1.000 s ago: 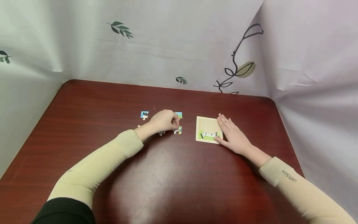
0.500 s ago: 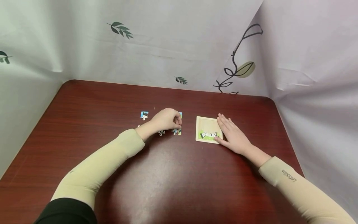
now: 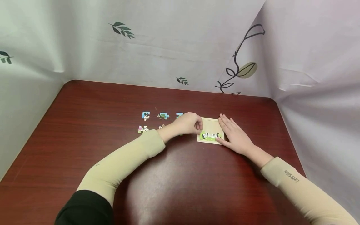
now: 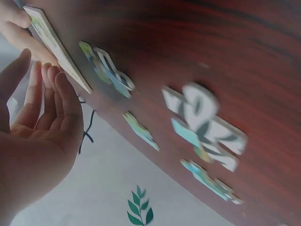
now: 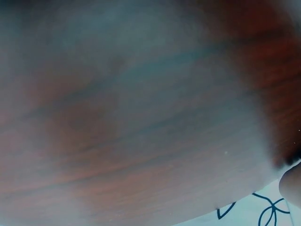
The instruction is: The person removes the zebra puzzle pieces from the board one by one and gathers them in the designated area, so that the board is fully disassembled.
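Observation:
My left hand point(image 3: 187, 123) is at the left edge of a square wooden puzzle board point(image 3: 211, 119), fingers loosely bent. Nothing shows between its thumb and fingers point(image 4: 31, 101) in the left wrist view. My right hand point(image 3: 236, 136) lies with straight fingers along the board's right edge, its thumb over the near right part. A green strip with a striped zebra body point(image 3: 211, 135) fills the board's near part; bare wood shows above. Loose jigsaw pieces lie left of the board: a zebra-head piece point(image 3: 145, 115), a blue-green piece point(image 3: 163, 116) and several others, some partly hidden by my left hand and wrist.
A striped piece point(image 4: 200, 125) and a blue-green piece point(image 4: 207, 181) appear close up in the left wrist view. The dark red table point(image 3: 180, 187) ends at the back against a white leaf-printed curtain point(image 3: 157, 47). The right wrist view shows mostly blurred tabletop point(image 5: 141, 117).
My left hand has moved right, off the loose pieces and over to the board's left edge, uncovering several pieces. My right hand and the board have stayed in place.

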`<state>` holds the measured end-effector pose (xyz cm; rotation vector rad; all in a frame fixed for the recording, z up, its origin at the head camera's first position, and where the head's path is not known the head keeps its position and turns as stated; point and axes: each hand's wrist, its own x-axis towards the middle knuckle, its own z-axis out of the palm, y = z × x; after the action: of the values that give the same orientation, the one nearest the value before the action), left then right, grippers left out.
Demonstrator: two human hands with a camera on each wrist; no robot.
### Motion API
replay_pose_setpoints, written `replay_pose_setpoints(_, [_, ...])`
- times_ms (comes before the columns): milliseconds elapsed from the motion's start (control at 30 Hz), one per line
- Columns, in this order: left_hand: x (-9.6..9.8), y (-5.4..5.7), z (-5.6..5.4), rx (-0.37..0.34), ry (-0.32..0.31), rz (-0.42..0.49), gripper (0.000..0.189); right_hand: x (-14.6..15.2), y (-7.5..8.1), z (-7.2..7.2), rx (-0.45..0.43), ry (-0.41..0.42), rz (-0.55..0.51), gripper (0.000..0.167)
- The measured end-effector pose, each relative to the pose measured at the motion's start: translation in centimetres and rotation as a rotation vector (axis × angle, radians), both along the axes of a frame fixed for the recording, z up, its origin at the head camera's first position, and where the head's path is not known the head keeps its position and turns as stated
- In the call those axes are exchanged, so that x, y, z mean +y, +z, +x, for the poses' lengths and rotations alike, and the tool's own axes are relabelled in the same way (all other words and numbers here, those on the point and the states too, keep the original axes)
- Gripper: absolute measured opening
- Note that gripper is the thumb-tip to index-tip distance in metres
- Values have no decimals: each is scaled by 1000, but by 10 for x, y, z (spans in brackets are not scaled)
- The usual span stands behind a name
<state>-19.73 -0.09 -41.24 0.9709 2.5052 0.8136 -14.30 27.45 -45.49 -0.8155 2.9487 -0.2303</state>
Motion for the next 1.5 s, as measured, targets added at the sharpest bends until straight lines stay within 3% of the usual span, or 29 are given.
replay_pose_setpoints(333, [19, -6, -1, -1, -29, -35, 12, 1, -2, -2, 12, 6, 3, 93])
replay_pose_setpoints(1033, [25, -11, 5, 20, -4, -99, 19, 1, 1, -2, -16, -5, -3, 92])
replay_pose_setpoints(1500, [27, -10, 6, 30, 9, -120, 21, -5, 2, 2, 12, 38, -30, 88])
